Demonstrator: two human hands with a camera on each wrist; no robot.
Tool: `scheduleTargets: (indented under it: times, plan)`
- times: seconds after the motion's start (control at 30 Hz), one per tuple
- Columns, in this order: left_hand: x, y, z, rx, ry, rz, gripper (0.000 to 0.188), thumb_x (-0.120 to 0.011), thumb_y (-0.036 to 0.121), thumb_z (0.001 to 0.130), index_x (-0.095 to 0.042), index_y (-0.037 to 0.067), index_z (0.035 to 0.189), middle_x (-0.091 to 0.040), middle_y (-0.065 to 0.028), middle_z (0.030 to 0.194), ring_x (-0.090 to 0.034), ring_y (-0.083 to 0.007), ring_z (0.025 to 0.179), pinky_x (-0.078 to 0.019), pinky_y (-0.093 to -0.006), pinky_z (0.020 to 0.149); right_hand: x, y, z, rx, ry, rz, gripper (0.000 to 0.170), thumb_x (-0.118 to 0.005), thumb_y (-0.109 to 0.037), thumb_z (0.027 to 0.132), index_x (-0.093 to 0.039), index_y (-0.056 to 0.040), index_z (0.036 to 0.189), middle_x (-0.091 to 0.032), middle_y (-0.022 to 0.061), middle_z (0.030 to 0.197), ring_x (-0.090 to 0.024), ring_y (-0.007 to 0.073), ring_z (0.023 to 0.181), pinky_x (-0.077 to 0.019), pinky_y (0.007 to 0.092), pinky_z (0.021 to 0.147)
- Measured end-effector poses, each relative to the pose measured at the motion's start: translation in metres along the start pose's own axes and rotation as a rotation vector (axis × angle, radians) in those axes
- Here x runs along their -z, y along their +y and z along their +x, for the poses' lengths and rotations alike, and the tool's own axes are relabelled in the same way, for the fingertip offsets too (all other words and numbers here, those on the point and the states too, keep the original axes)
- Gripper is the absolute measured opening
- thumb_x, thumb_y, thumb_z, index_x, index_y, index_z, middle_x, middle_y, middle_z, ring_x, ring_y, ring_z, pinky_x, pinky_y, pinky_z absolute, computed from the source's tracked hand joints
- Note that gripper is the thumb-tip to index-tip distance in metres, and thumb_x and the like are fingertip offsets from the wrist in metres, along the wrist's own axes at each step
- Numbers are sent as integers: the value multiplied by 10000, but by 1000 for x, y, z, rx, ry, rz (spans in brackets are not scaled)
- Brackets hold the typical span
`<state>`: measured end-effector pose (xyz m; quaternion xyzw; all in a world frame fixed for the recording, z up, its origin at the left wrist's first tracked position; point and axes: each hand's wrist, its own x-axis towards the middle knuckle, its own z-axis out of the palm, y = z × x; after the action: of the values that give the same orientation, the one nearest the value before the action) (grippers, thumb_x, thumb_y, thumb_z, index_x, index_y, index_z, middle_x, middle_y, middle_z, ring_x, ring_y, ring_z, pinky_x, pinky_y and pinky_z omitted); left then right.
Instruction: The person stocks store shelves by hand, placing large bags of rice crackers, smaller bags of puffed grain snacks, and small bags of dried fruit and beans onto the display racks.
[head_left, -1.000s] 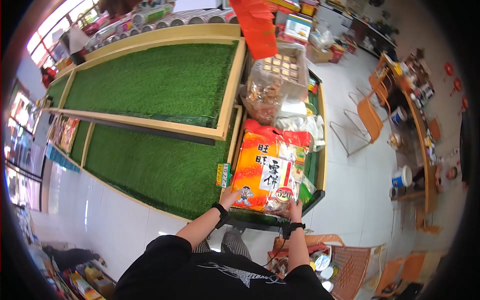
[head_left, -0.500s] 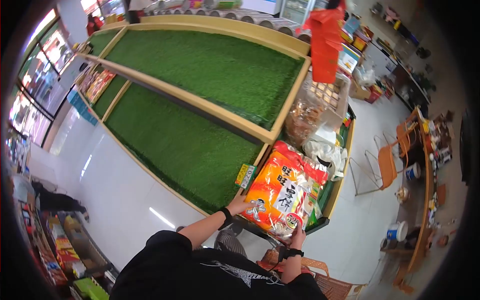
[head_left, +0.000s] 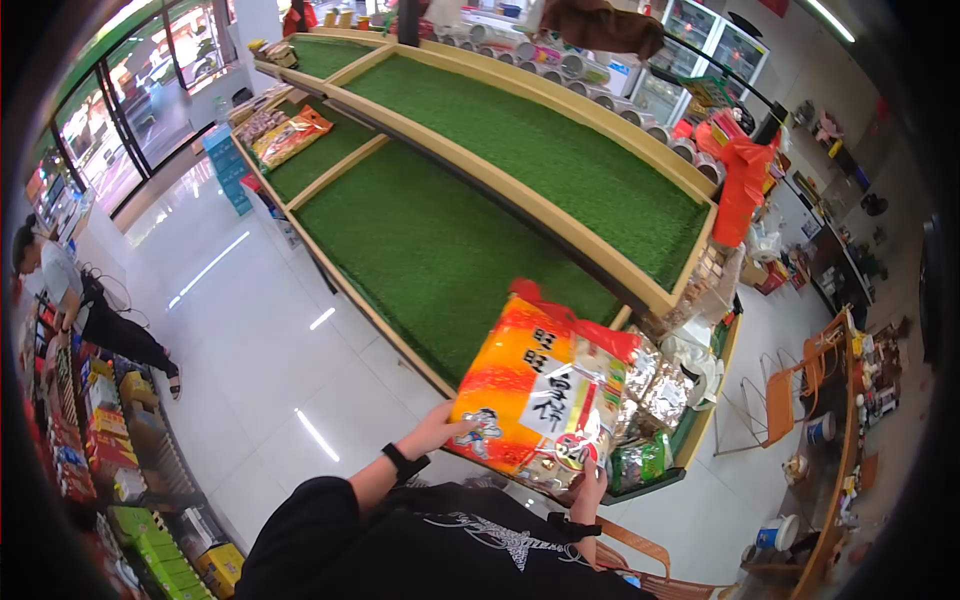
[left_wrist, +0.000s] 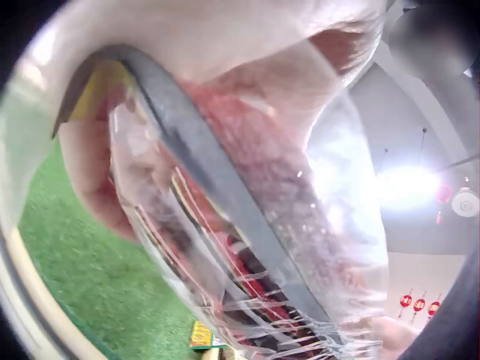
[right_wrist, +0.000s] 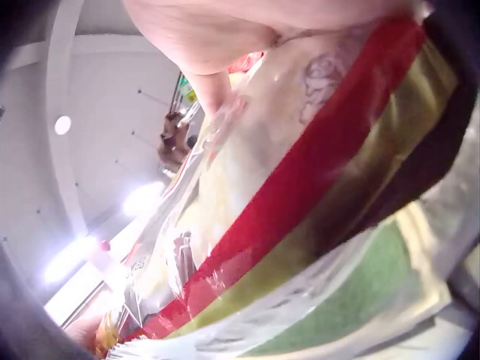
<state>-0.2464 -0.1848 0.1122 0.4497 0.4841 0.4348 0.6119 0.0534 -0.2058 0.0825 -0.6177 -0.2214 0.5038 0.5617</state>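
A large orange and red bag of rice crackers [head_left: 530,385] is held up in front of the body, over the near end of the turf-lined lower shelf [head_left: 430,250]. My left hand [head_left: 436,430] grips its lower left corner, thumb on the front. At the lower right corner my right hand [head_left: 588,484] holds on, also with the thumb in front. In the left wrist view, clear plastic of the bag [left_wrist: 300,187] bunches below the hand. The right wrist view shows its red-striped, shiny underside [right_wrist: 300,180], with the fingers partly hidden.
Silvery packages [head_left: 668,392], a green packet [head_left: 642,460] and a white plastic bag [head_left: 705,362] lie at the shelf's right end. An upper turf shelf [head_left: 540,150] runs behind. Bagged goods [head_left: 290,138] lie at the far left. A person [head_left: 60,280] stands left; an orange chair [head_left: 782,410] stands right.
The view has turned left. Both hands have carried the rice cracker bag leftward off the shelf's right end, uncovering silvery packages and the green packet.
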Motion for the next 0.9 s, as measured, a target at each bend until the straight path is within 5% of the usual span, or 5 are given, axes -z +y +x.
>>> scheduleTargets:
  times: [0.1,0.3,0.4,0.67,0.9]
  plan:
    - [55,18,-76,38,146,-76,317,-554,137,808,-474,-38,1061,-574,-72,970,-534,-109,860,-434,-240,761,-49,14,-31,-104,-170,-42,302,-577,-151,796,-483,22,1025,-561,76,938,-533,134,814,-423,253,714]
    - [124,-6,-219,166,498,-143,368,-551,142,815,-429,-30,1117,-550,-87,1027,-536,-125,897,-442,-252,780,-143,42,-79,-113,-899,-326,312,-554,-138,811,-461,21,1063,-550,55,970,-502,107,869,-400,253,782]
    - [127,-27,-271,146,660,-273,353,-557,123,804,-424,-39,1087,-549,-96,1009,-538,-134,884,-443,-259,775,-175,66,-88,-54,-1012,-516,310,-564,-162,807,-468,20,1039,-545,61,972,-500,117,877,-400,259,790]
    - [107,-42,-342,25,1050,-465,346,-548,116,810,-430,-29,1102,-544,-79,1016,-520,-128,904,-419,-252,795,-272,77,-123,-180,-1494,-683,406,-548,-176,822,-372,34,1122,-495,110,1054,-476,152,954,-389,280,831]
    - [106,-48,-350,-6,1232,-548,342,-547,116,809,-435,-18,1103,-545,-85,1020,-525,-132,896,-423,-255,788,-347,72,-150,-265,-1686,-822,428,-565,-163,804,-393,35,1143,-519,114,1044,-498,151,939,-410,279,810]
